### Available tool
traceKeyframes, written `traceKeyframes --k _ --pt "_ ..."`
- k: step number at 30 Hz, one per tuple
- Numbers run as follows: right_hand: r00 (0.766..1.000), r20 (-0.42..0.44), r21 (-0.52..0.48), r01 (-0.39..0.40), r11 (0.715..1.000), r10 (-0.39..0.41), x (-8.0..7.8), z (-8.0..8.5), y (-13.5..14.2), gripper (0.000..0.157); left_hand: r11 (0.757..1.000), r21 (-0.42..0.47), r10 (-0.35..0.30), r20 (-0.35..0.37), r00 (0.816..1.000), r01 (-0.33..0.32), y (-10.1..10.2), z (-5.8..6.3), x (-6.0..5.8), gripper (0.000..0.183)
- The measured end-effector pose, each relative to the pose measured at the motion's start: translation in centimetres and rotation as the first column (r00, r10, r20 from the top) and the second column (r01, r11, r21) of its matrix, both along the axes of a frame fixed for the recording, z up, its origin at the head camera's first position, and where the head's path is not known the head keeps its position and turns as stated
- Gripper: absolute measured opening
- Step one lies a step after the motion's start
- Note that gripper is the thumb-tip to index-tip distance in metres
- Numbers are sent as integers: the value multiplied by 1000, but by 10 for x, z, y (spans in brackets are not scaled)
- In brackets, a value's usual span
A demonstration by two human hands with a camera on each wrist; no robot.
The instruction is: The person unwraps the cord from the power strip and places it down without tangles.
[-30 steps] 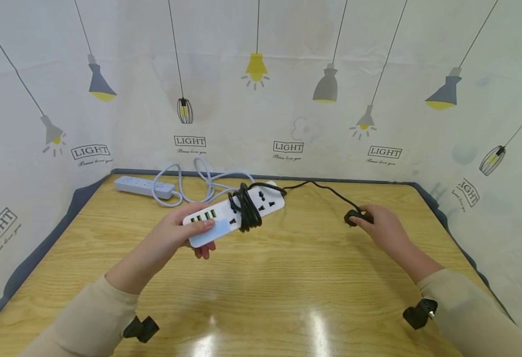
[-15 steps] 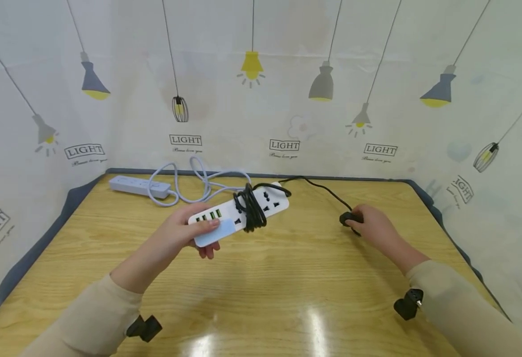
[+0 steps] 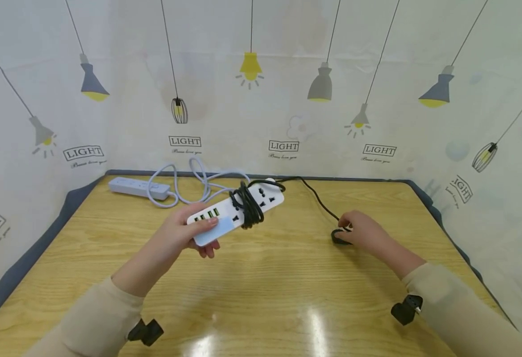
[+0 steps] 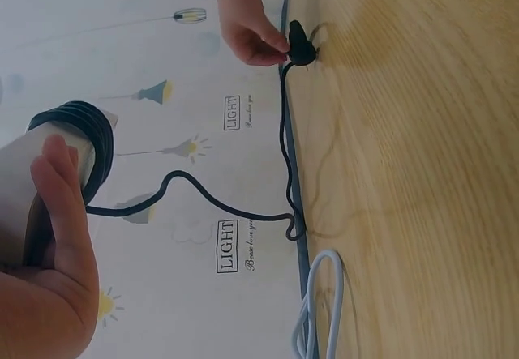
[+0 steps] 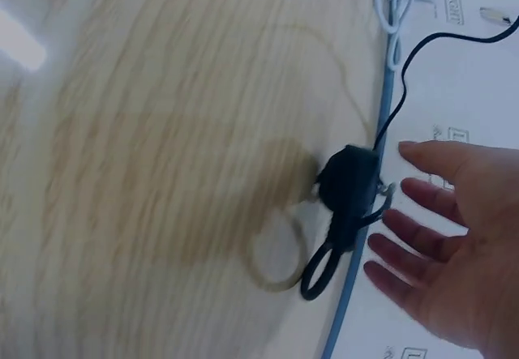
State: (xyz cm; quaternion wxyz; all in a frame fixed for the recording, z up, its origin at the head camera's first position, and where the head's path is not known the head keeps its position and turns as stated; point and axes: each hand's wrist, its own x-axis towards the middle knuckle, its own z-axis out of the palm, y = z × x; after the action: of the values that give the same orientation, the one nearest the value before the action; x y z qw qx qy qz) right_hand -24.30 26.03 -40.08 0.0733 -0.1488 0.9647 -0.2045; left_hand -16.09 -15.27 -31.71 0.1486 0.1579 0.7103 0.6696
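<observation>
My left hand [image 3: 176,233] grips one end of a white power strip [image 3: 225,210], its thumb lying on the pale blue label beside the USB ports. Round the strip's middle is wound its black cable [image 3: 253,210], and a loose length runs right to a black plug [image 3: 341,237]. In the right wrist view the plug [image 5: 350,182] is close over the wood, a small loop of cord below it. The right hand [image 5: 466,229] is there with spread fingers, its fingertips just beside the plug. The left wrist view shows the strip's wound end partly hidden by fingers.
A pale blue-grey power strip [image 3: 129,186] lies at the table's back left, its matching cable [image 3: 204,179] looped to the right. Behind the wooden table [image 3: 269,277] hangs a lamp-printed cloth [image 3: 225,119]. A small black device [image 3: 146,332] sits at each sleeve.
The right hand and the plug have moved left and nearer to me, and the fingers have loosened from the plug. The left hand keeps its hold on the strip, almost unmoved.
</observation>
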Motion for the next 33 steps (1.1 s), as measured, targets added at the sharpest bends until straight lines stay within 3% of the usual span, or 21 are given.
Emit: traceKeyframes --k 4,9,13,17,19,21,28,33 --pt "992 -94 -43 -88 995 84 9 10 -15 19 999 1 -33 6 999 33 3 -4 1 37" --pt "983 -107 -238 -174 955 152 20 25 -35 21 997 -21 -77 0 997 77 8 -7 3 39" --pt "987 -34 -424 -154 892 155 24 39 -48 25 991 -49 -122 3 993 122 11 -9 5 42" --pt "983 17 -590 -136 796 181 24 55 -58 27 984 -79 -162 7 987 162 13 -10 7 42" --pt "977 11 -633 -157 758 212 23 62 -63 28 979 -88 -184 7 983 184 14 -11 7 41" --pt "969 17 -649 -177 740 247 22 69 -68 29 974 -97 -206 8 979 206 15 -11 7 39" --pt "922 85 -554 -270 787 376 12 78 -83 33 961 -100 -261 -4 965 260 21 -12 12 30" --pt "844 130 -487 -402 775 520 2 77 -94 34 956 -96 -280 -21 960 277 23 -13 14 32"
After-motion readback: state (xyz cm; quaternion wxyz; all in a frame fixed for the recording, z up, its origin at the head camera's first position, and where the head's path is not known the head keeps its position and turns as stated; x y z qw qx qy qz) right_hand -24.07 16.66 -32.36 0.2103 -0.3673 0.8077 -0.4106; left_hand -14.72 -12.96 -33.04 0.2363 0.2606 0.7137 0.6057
